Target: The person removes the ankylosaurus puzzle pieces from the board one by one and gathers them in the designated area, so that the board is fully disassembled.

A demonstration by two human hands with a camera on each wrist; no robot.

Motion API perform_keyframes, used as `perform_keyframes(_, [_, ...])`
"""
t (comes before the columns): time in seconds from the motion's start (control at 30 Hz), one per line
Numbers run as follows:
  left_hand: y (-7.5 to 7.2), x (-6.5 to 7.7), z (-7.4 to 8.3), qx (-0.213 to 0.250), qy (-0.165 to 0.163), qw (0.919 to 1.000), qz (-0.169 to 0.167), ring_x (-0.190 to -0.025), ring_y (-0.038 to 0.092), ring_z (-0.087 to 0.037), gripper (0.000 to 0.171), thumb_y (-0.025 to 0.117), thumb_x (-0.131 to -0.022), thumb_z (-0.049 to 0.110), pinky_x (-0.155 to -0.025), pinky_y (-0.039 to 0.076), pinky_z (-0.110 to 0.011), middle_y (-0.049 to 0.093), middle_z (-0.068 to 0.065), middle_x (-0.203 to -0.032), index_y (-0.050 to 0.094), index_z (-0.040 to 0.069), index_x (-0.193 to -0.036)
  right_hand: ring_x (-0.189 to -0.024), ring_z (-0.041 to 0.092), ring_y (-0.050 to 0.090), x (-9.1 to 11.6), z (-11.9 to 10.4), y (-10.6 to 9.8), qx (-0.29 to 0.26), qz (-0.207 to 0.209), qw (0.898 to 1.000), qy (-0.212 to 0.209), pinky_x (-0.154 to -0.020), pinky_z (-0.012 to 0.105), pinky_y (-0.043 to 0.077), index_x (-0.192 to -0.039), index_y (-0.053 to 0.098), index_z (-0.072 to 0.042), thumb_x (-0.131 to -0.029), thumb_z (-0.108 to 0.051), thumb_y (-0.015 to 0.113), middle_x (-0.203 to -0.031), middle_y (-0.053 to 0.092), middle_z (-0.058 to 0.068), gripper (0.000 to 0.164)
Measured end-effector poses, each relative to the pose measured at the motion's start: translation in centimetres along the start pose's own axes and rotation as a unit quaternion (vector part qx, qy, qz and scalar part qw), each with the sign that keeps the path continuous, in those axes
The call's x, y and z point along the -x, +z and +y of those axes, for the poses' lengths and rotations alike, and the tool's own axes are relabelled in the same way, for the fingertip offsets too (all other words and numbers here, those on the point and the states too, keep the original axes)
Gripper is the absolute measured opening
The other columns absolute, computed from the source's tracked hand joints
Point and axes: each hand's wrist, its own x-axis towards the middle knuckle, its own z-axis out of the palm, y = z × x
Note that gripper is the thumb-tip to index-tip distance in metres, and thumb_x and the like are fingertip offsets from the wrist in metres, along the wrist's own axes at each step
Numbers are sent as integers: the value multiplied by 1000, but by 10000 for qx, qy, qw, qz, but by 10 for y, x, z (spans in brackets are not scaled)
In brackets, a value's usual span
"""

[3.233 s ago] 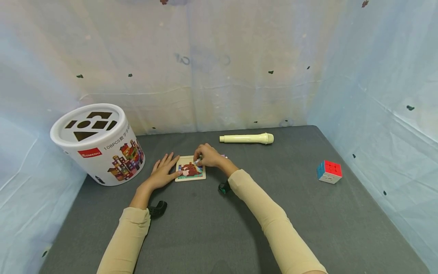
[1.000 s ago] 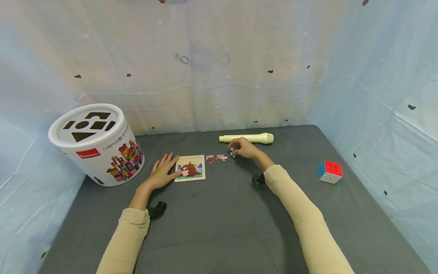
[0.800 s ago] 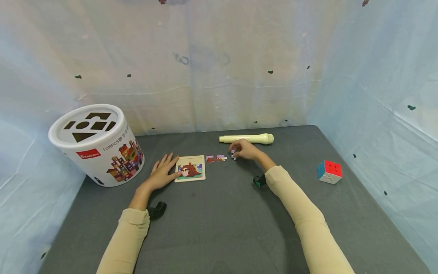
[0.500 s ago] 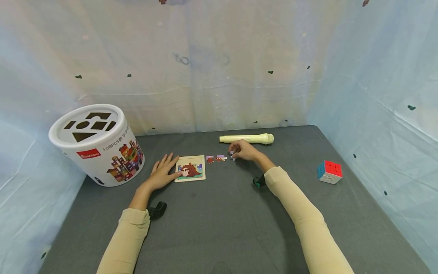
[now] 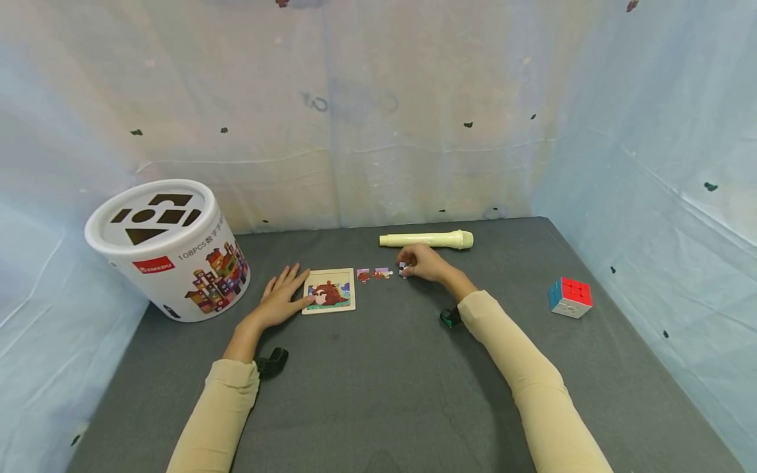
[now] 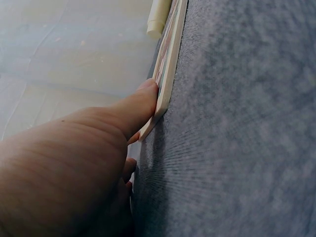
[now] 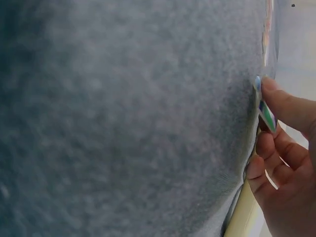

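A square wooden jigsaw puzzle tray [image 5: 328, 310] with a brown animal picture lies on the grey cloth. My left hand [image 5: 280, 299] rests at its left side with fingers spread. The left thumb [image 6: 143, 101] presses on the tray's edge in the left wrist view. Farther right, my right hand [image 5: 427, 264] pinches a small jigsaw piece [image 7: 267, 116] between thumb and fingers, close to the cloth. Two jigsaw pieces, one red and purple [image 5: 363, 274] and another [image 5: 382, 273], lie in a row between tray and right hand.
Behind the right hand lies a pale yellow toy microphone [image 5: 426, 240]. A large white block bucket [image 5: 195, 263] with a cut-out lid stands at the left. A puzzle cube [image 5: 570, 297] sits far right on the grey cloth [image 5: 367, 387]. Pale sheeting surrounds the table.
From over the tray, my right hand has moved right, past the two loose pieces, and there holds a jigsaw piece, shifting it slightly. My left hand has stayed on the tray.
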Motion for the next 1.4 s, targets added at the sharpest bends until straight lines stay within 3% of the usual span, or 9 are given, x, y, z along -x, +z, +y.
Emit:
perform_keyframes(0.17, [1, 0, -1, 26, -18, 10000, -25, -151, -4, -42, 78, 57, -101, 43, -115, -8, -62, 4, -22, -165, 22, 8, -160, -84, 24, 58, 0, 2, 2, 201, 74, 9997, -89, -77, 39, 49, -116, 67, 5, -84, -3, 80, -97, 64, 14, 35])
perform_keyframes(0.4, [1, 0, -2, 54, -27, 10000, -23, -151, -4, -41, 78, 57, -100, 45, -115, -8, -61, 4, -22, -165, 21, 8, -160, -88, 23, 60, 0, 3, 3, 155, 79, 9998, -38, -80, 39, 50, -108, 70, 2, -84, -4, 80, -98, 66, 12, 27])
perform_keyframes(0.77, [1, -1, -2, 19, -5, 10000, -13, -151, -4, -42, 79, 57, -100, 45, -115, -8, -62, 4, -22, -165, 21, 8, -160, -92, 25, 61, 2, 3, 4, 245, -4, 9997, 17, -82, 41, 50, -113, 69, 2, -86, -6, 79, -107, 67, 14, 30])
perform_keyframes(1.13, [2, -1, -2, -10, 32, 10000, 40, -151, -2, -43, 79, 58, -100, 44, -115, -6, -63, 6, -23, -164, 23, 6, -159, -91, 24, 59, 4, 3, 4, 261, 21, 9994, -207, -83, 42, 49, -110, 72, 2, -84, -5, 80, -103, 67, 13, 28])
perform_keyframes(1.4, [2, -1, -2, 24, 65, 10000, 39, -151, -3, -42, 79, 58, -100, 44, -115, -7, -63, 6, -23, -165, 22, 7, -160, -90, 24, 59, 4, 3, 4, 256, 12, 9996, -68, -81, 41, 49, -111, 71, 2, -85, -6, 80, -102, 67, 13, 28])
